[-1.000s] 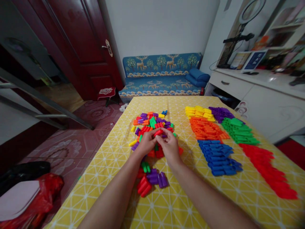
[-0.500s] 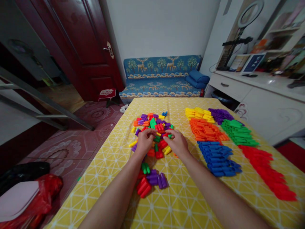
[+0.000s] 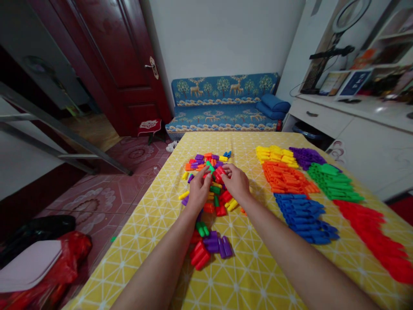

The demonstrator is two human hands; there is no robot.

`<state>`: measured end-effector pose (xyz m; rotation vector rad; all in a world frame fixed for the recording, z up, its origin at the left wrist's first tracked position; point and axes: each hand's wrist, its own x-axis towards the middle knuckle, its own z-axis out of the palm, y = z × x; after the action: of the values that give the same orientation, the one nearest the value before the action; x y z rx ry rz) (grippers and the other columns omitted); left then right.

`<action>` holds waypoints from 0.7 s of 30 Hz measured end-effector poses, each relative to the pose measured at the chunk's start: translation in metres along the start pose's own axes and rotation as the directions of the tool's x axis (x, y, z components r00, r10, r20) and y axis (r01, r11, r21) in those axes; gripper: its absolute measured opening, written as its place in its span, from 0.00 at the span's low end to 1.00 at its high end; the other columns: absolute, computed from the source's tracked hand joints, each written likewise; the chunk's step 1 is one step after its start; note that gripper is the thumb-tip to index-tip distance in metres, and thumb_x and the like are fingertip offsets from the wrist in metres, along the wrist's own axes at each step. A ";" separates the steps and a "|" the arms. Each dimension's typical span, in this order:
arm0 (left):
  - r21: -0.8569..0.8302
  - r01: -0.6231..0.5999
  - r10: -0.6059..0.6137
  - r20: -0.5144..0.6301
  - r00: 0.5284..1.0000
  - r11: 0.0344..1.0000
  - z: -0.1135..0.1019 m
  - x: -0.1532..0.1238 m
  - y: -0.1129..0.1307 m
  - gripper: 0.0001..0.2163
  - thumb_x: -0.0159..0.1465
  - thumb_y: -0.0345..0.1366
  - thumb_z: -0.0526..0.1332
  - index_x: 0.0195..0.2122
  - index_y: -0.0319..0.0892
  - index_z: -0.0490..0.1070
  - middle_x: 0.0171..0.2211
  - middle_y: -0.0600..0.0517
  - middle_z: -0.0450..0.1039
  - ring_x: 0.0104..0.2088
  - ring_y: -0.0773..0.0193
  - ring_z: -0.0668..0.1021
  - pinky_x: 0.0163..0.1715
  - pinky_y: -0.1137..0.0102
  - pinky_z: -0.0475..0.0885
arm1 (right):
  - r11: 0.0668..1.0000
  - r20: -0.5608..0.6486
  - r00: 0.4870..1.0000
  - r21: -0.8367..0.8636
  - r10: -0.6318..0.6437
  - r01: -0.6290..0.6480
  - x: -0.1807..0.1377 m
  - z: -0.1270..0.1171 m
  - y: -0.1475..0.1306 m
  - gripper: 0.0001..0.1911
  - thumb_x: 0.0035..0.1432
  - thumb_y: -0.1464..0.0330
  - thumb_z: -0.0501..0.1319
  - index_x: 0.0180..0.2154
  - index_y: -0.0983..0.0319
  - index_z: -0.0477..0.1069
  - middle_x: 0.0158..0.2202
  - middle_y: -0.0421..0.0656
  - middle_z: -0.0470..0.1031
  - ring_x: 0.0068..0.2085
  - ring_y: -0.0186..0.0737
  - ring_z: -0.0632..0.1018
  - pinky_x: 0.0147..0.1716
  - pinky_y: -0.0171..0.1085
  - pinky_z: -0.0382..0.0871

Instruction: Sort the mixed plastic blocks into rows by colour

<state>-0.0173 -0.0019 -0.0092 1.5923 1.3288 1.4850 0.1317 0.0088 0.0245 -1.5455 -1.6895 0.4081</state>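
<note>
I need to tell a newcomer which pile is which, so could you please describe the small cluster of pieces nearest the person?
Start from the yellow patterned tablecloth and find the mixed pile under both hands. Nearer the person, beneath the left forearm, lies a small cluster of red, purple and green pieces. Unlike the single-colour rows on the right, it is mixed and sits apart.

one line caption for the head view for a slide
Both hands reach into a mixed pile of plastic pieces beside colour-sorted rows.

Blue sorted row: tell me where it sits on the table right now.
In the head view the blue sorted row lies right of centre on the yellow tablecloth, just nearer the person than the orange row, with the red row to its right.
</note>
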 end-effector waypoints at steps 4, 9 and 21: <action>-0.037 -0.038 0.039 0.034 0.999 0.999 -0.001 0.001 0.000 0.17 0.65 0.41 0.59 0.54 0.44 0.72 0.47 0.46 0.78 0.41 0.57 0.79 0.41 0.65 0.75 | 0.946 0.011 0.999 0.323 0.037 -0.039 -0.012 0.000 0.001 0.10 0.50 0.70 0.61 0.37 0.60 0.74 0.34 0.40 0.79 0.32 0.36 0.77 0.33 0.34 0.71; 0.094 -0.183 0.179 0.052 0.983 0.979 -0.003 0.002 0.003 0.15 0.64 0.34 0.60 0.51 0.45 0.74 0.53 0.46 0.73 0.52 0.55 0.74 0.51 0.61 0.71 | 0.823 -0.030 0.983 0.552 0.181 -0.135 -0.021 -0.005 0.007 0.11 0.46 0.67 0.62 0.34 0.63 0.74 0.33 0.44 0.79 0.32 0.38 0.78 0.33 0.36 0.73; 0.040 -0.027 0.028 -0.023 0.999 0.999 -0.007 0.001 0.003 0.11 0.58 0.42 0.65 0.39 0.41 0.76 0.27 0.55 0.72 0.24 0.70 0.69 0.25 0.75 0.64 | 0.548 0.068 0.899 0.772 0.432 -0.322 -0.037 -0.017 0.004 0.19 0.39 0.61 0.66 0.34 0.64 0.72 0.22 0.38 0.72 0.22 0.33 0.72 0.17 0.28 0.62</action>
<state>-0.0230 -0.0036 -0.0047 1.6287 1.3626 1.5062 0.1451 -0.0296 0.0202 -1.1993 -0.8288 1.0822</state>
